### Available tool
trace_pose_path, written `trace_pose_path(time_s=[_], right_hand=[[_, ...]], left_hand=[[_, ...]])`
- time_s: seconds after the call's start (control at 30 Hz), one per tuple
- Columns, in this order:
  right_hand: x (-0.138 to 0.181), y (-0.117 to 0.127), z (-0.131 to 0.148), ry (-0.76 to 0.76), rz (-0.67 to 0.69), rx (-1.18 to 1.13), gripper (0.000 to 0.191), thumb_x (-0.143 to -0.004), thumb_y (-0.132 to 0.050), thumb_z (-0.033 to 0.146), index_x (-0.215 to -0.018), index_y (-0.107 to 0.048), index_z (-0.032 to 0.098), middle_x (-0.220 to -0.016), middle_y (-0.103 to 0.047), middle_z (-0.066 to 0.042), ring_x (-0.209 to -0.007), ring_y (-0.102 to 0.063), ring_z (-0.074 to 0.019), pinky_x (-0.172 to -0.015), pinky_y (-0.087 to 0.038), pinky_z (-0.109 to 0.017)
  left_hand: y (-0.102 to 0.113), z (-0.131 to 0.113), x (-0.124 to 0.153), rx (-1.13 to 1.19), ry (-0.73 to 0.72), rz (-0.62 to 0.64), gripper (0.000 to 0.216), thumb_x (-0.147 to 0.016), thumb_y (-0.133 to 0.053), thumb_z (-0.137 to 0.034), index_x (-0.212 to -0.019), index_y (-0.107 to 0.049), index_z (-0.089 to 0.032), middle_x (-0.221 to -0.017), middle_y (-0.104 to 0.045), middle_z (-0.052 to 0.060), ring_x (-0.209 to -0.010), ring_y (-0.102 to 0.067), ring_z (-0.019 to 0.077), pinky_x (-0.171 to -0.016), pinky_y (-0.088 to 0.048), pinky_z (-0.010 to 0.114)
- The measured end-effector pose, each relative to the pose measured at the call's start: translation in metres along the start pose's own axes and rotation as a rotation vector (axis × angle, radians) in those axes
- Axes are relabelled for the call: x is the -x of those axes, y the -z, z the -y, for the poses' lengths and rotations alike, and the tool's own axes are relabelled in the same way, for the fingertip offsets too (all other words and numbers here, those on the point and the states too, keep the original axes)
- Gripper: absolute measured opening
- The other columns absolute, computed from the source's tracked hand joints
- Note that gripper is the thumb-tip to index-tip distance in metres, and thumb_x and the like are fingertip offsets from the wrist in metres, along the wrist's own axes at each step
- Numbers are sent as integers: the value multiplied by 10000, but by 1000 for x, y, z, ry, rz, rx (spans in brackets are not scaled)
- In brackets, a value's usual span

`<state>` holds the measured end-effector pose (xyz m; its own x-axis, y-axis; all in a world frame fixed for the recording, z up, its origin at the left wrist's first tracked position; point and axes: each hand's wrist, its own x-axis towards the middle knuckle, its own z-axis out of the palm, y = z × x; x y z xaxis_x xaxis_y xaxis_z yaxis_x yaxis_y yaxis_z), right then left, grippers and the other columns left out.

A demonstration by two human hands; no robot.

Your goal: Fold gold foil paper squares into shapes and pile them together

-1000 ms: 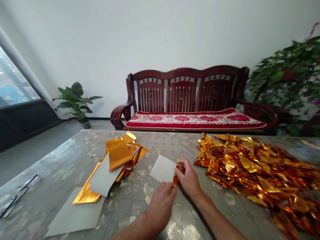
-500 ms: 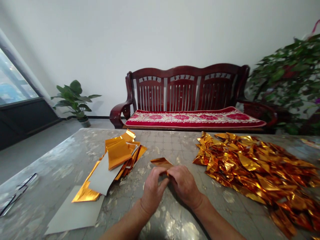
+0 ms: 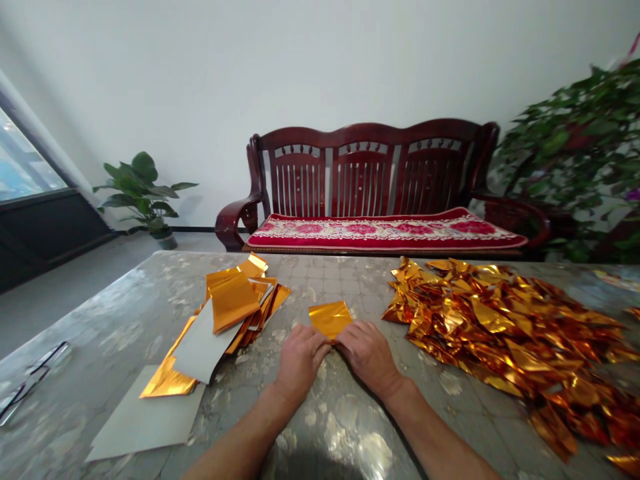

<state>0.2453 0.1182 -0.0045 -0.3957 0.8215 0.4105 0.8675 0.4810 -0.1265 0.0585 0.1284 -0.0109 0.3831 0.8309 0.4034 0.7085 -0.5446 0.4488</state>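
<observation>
Patterned tabletop (image 3: 350,277); left hand (image 3: 298,361), right hand (image 3: 371,359) pinching gold sheet's (image 3: 331,319) near edge.

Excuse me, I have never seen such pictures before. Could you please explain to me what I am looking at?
There is no machine here, only a person's bare left hand and right hand. Every picture comes from one camera worn on the person's head, looking forward and down. Both hands' fingers pinch the near edge of a small gold foil sheet. On the patterned tablecloth, to the left, lies a loose stack of gold foil sheets, some pale side up; to the right is a large heap of folded gold foil pieces. Beyond the table stands a dark wooden bench.
</observation>
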Motion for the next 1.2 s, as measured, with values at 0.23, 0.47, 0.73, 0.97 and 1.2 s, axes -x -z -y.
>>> trace_pose_path(time_s=[0.23,0.47,0.73,0.97,1.2], right_hand=[[2,1,-14,-136,30,-243,162,-963,-563,270,-953,-724,251,-916,-717,2,-899,-569,-182,-805,-387,-296],[0,-2,-19,-267,78,-303,183,-947,-567,282,-874,-728,235,-882,-708,-7,-882,-560,-191,-776,-384,-285],[-3,0,-12,-347,57,-237,91,-899,-585,211,-862,-667,222,-851,-693,-12,-857,-555,-187,-745,-353,-279],[-6,-3,-8,-345,72,-142,78,-891,-593,218,-831,-642,223,-864,-699,-7,-854,-550,-189,-749,-332,-290],[-7,-3,-7,-347,82,-105,93,-907,-578,224,-837,-639,223,-875,-697,-12,-868,-552,-194,-761,-330,-296]], left_hand=[[-1,11,-4,52,139,66,197,-926,-557,-253,-848,-731,-204,-834,-689,33,-871,-607,193,-817,-448,309],[5,11,-10,-2,231,120,204,-904,-588,-308,-827,-757,-223,-837,-695,31,-841,-599,202,-778,-414,313],[7,8,-15,-69,358,107,173,-844,-647,-335,-759,-727,-208,-911,-669,41,-911,-575,221,-817,-400,327],[8,5,-16,-180,353,138,189,-845,-636,-368,-765,-704,-211,-930,-649,51,-905,-563,232,-795,-389,331],[7,4,-16,-235,337,146,202,-860,-610,-375,-768,-681,-211,-945,-638,52,-919,-547,238,-815,-389,340]])
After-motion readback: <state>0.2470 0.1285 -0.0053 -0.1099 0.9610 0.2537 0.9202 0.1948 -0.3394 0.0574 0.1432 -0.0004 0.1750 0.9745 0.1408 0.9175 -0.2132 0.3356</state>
